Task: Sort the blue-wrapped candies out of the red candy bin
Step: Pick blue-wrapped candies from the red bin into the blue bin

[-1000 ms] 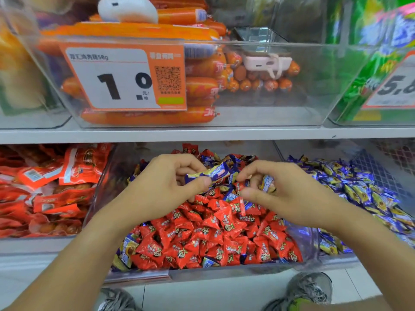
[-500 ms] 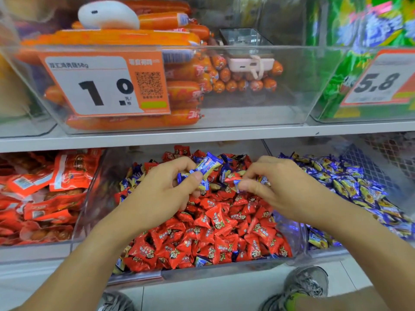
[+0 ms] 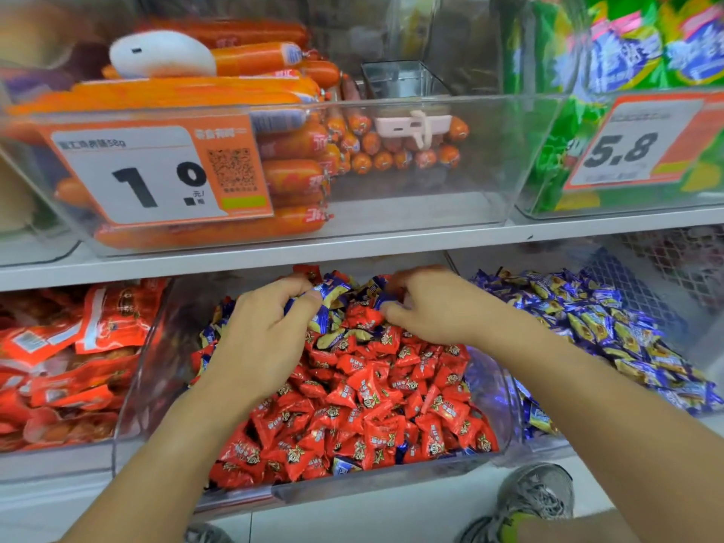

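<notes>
Both our hands are deep at the back of the red bin (image 3: 391, 489). Our left hand (image 3: 261, 339) curls round a bunch of blue candies (image 3: 327, 303), thumb clamped on them. Our right hand (image 3: 438, 307) is curled into the pile beside it; whether it grips anything, we cannot tell. Blue bin (image 3: 603, 323) lies right alongside.

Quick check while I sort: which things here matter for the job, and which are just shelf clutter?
Job: left hand holding blue candies; right hand; red candy bin; blue candy bin.

Clutter: sausages; price tags; red snack packs; green bags.
</notes>
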A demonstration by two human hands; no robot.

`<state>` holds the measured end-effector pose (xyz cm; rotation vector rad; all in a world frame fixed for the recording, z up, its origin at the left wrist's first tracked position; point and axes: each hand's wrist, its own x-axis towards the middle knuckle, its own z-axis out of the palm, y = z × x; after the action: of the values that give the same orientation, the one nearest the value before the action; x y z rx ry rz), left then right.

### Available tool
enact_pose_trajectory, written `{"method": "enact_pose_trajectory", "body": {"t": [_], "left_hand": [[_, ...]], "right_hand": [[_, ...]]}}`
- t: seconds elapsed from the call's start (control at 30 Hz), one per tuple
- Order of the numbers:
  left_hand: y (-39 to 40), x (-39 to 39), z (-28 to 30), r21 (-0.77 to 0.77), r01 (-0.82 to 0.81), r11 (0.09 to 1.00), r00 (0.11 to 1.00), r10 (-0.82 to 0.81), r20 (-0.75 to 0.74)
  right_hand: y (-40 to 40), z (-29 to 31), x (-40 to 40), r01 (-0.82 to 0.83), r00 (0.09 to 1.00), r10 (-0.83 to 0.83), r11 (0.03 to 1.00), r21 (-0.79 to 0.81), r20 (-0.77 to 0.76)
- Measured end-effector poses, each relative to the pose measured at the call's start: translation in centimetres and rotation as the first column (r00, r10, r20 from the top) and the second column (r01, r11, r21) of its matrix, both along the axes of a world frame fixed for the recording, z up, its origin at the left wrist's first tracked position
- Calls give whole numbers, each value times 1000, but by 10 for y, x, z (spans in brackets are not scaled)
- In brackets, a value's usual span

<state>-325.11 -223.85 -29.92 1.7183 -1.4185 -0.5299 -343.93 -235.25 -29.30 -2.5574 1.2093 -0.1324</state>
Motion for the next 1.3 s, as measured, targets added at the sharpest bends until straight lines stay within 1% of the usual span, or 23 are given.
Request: {"method": "enact_pose_trajectory", "body": {"t": [0.03,0.1,0.2,0.27,0.3,0.37,0.43,0.47,0.53,0.6,0.63,0.67,0.73,0.8,0.9,0.97,1.0,1.03,1.1,1.13,1.17,1.23,1.3], "left_hand": [[1,0,0,3,8,1000,1000,-8,16],[4,-3,0,6,35,999,998,-35,57],[7,-7,0,-5,65,998,994,-64,87],[7,-10,0,-13,76,997,995,-74,73],[7,-13,1,-22,85,996,995,-84,60],[8,-21,3,-51,117,992,992,-115,44],[8,-35,6,-69,161,984,986,-158,49],[8,-44,8,-81,181,980,983,-178,46],[5,-61,11,-128,216,968,976,-210,59],[1,-74,12,-178,253,951,964,-231,133],[-1,-82,14,-186,276,943,953,-242,184],[-4,-90,17,-184,299,936,940,-257,224],[-11,-107,25,-176,349,921,916,-296,271],[-22,-124,33,-150,403,903,889,-347,299],[-43,-154,41,-47,475,879,822,-423,381],[-59,-171,40,19,462,887,784,-418,459],[-65,-176,38,32,448,893,784,-410,466],[-71,-180,34,41,439,897,794,-409,449],[-77,-183,28,56,436,898,802,-416,429],[-77,-182,26,62,430,901,802,-412,433],[-75,-179,23,51,415,908,810,-394,433],[-68,-169,18,-21,355,935,858,-317,404],[-56,-148,11,-71,268,961,895,-221,389]], "right_hand": [[-2,-3,2,-10,999,10,1000,3,-44],[-3,-6,2,-14,1000,14,1000,-17,-23],[0,-6,-8,24,988,-11,996,-85,156],[8,-4,-17,84,945,-44,990,-110,325],[14,-2,-20,125,909,-77,988,-90,410],[29,1,-24,197,818,-200,978,63,539],[43,3,-27,176,716,-312,946,272,624],[50,4,-28,148,675,-347,928,341,651],[62,7,-30,118,611,-431,879,462,664],[68,9,-34,67,507,-542,800,596,670],[68,12,-40,46,457,-579,774,632,675],[67,14,-49,47,439,-588,770,636,679],[60,18,-71,44,471,-561,786,617,681],[54,21,-96,-2,504,-544,776,631,671],[43,23,-130,-23,461,-562,766,643,686],[33,23,-152,53,449,-546,807,589,707],[26,22,-164,128,488,-502,851,510,714],[20,21,-175,202,552,-448,890,409,703],[9,19,-194,286,699,-362,932,223,617],[4,19,-201,287,741,-351,936,202,573],[1,20,-205,264,754,-348,937,227,558],[-5,22,-212,198,749,-350,928,314,563],[-10,21,-216,173,733,-347,927,334,585]]}}
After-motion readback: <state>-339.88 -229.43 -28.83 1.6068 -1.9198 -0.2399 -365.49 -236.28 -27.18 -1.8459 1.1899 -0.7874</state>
